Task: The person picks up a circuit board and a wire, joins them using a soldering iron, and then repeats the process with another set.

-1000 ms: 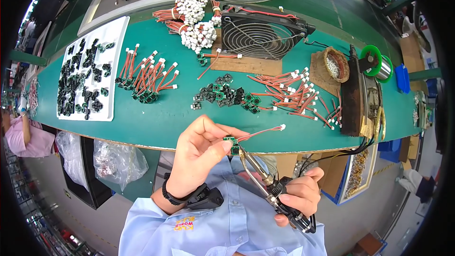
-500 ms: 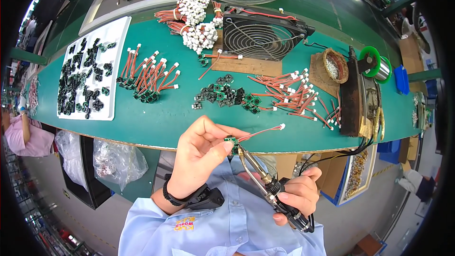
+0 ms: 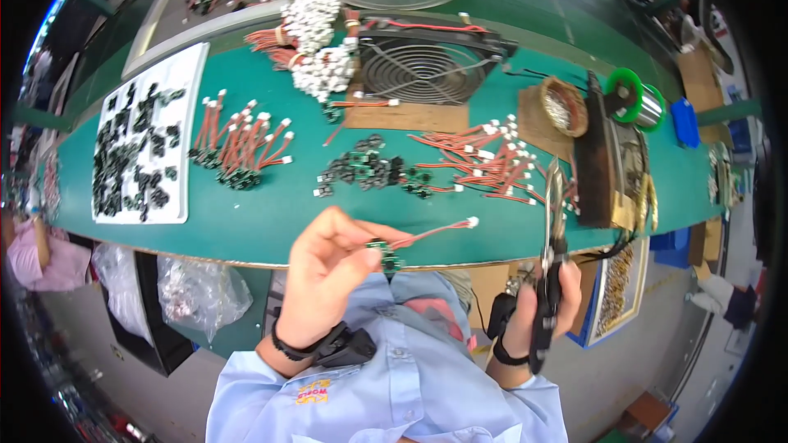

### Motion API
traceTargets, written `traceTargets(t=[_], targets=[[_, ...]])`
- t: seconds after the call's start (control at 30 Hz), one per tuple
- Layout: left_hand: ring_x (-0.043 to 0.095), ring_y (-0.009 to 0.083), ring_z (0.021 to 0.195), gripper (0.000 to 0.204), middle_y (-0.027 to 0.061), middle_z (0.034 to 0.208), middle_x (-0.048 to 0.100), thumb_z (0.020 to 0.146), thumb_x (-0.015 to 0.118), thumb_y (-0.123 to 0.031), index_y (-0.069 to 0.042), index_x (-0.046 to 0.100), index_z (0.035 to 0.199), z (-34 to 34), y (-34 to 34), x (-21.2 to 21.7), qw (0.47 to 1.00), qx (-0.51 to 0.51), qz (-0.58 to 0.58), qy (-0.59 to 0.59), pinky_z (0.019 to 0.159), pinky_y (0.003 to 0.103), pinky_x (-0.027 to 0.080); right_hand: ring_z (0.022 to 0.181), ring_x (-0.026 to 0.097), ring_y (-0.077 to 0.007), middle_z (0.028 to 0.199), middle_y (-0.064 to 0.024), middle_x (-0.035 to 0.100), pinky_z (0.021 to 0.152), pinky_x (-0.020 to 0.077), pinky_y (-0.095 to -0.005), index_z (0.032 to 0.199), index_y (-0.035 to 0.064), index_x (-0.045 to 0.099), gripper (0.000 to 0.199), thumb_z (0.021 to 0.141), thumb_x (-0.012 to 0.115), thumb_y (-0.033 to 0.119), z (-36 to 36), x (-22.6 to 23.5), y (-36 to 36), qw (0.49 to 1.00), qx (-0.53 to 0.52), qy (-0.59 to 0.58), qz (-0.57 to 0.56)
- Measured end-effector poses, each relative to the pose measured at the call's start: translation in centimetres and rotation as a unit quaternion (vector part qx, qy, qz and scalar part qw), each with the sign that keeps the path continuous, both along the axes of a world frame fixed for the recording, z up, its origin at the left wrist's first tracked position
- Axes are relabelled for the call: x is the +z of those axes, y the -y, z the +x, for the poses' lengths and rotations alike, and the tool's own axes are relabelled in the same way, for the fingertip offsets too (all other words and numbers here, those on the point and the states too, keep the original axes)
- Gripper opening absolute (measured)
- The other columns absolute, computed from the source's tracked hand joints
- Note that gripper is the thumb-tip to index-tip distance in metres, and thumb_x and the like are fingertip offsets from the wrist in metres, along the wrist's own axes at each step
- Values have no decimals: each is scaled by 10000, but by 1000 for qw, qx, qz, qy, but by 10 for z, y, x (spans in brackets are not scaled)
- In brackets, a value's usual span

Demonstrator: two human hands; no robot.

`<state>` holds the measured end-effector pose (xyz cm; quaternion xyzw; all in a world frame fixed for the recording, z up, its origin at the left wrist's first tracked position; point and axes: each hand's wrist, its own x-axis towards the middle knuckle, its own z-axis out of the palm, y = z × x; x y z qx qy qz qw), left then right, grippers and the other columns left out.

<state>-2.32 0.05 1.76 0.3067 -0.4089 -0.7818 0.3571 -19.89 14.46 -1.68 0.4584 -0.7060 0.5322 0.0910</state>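
Observation:
My left hand (image 3: 324, 267), above the table's front edge, pinches a small green circuit board (image 3: 389, 258) between thumb and fingertips. From the board a short wire lead (image 3: 435, 233) of red and pale strands runs right to a white plug. Off to the right, my right hand (image 3: 525, 321) grips a soldering iron (image 3: 546, 303) by its black handle. Two slim metal prongs on the iron point up and away from me, near the wired boards, well apart from the board in my left hand. The iron and right hand are slightly blurred.
A white tray (image 3: 185, 189) of dark parts lies left, near wired boards (image 3: 240, 178). Loose boards (image 3: 361, 166) and wire leads (image 3: 484, 166) lie mid-table. Behind stand a black fan (image 3: 423, 70) and bundled leads (image 3: 322, 74); right, a round bowl (image 3: 564, 107) and green solder spool (image 3: 625, 92).
My right hand has swung the soldering iron away from the board, to the right, its prongs turning to point up. My left hand still holds the board. The whole view has shifted slightly.

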Motion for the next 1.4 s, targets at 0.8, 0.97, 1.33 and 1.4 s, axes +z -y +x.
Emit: traceTargets(t=[0.8,0.97,1.33,1.4], targets=[[486,101,801,153,71,891,529,850,512,-2,-7,458,993,-1,-11,1,967,64,-181,170,748,216,377,710,542,-234,738,-61,530,671,400,-357,990,79,548,303,692,579,28,-48,-24,23,959,69,-200,187],[515,118,764,179,88,895,549,847,536,26,20,493,1020,5,-9,-1,956,70,-210,192,682,215,421,707,553,-241,771,-80,562,642,412,-348,986,69,531,324,677,603,2,-52,-14,16,941,103,-238,219],[531,164,716,96,101,845,587,803,556,20,13,580,895,-19,-12,15,899,-144,-345,231,655,260,428,785,635,-195,842,-159,610,700,528,-309,1007,41,422,363,760,637,-116,1,24,19,939,246,242,6],[537,168,718,95,103,837,592,793,563,26,14,582,886,-19,-12,15,904,-144,-343,210,654,263,430,787,641,-203,850,-160,612,701,526,-313,1005,42,426,368,751,650,-104,3,29,19,926,299,230,32]])
